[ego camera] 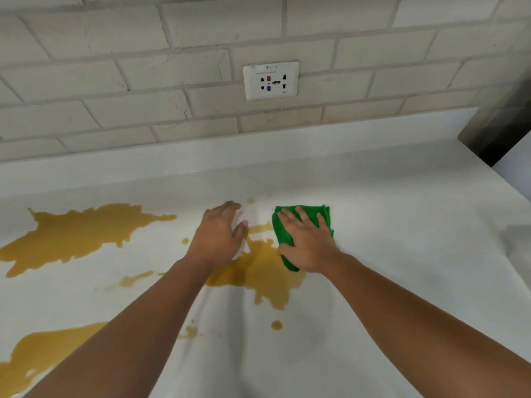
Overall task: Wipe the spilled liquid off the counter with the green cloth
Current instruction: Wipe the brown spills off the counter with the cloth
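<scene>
A folded green cloth (pixel 280 232) lies on the white counter (pixel 388 239) at the right edge of a yellow-brown spill. My right hand (pixel 307 242) presses flat on the cloth, fingers spread and straight. My left hand (pixel 219 237) rests just left of it, fingers relaxed, holding nothing, over the counter beside the middle puddle (pixel 264 274). A large puddle (pixel 77 234) spreads at the left, and another puddle (pixel 40 357) lies at the lower left. Small drops (pixel 276 325) dot the counter between them.
A pale brick wall rises behind the counter, with a white power socket (pixel 271 80) above the hands. A dark metal object (pixel 497 130) stands at the back right corner. The counter's right edge (pixel 514 188) runs diagonally there.
</scene>
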`<state>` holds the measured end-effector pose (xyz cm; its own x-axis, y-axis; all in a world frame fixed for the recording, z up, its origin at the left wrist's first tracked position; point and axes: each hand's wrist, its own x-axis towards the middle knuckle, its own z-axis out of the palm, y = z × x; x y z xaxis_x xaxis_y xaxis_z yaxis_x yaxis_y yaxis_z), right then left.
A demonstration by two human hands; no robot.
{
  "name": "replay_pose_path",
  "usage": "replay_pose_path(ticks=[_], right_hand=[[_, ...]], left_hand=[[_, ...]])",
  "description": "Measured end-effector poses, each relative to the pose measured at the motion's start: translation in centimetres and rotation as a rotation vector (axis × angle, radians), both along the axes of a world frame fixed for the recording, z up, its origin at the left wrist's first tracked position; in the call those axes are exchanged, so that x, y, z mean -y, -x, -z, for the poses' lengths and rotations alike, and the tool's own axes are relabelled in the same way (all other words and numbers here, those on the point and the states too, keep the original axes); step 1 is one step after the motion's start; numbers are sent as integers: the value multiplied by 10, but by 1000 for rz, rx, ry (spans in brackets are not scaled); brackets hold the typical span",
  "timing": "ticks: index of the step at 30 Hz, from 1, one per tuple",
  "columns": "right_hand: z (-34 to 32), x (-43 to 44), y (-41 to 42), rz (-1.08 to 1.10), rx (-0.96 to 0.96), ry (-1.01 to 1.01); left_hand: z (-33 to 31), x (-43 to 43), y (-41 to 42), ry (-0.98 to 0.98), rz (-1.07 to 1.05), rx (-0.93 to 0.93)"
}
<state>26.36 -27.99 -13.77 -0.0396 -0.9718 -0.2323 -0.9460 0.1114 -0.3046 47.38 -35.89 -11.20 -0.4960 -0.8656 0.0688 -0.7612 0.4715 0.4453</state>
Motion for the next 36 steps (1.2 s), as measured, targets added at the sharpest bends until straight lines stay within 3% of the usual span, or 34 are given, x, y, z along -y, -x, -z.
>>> replay_pose_path(ticks=[4,6,9,13,16,21,26,33,36], right_hand=[[-15,-24,12,68,468,25],[-22,-40,39,147,562,144],[-17,-65,83,155,346,261],[2,-90,126,91,-59,172],[12,-103,143,82,-203,166],[17,-112,169,101,-251,144],[20,-115,173,91,-243,126],[23,-119,175,76,-241,128],[21,-120,174,92,-230,136]], left_hand=[[3,-26,36,-56,56,-62],[1,-36,59,-71,102,-71],[6,-48,98,-123,160,14],[25,-55,147,-134,111,356],[32,-50,171,-119,41,393],[31,-67,191,-38,153,434],[34,-95,145,-10,377,290],[37,-55,186,-50,39,390],[38,-80,193,-12,111,361]])
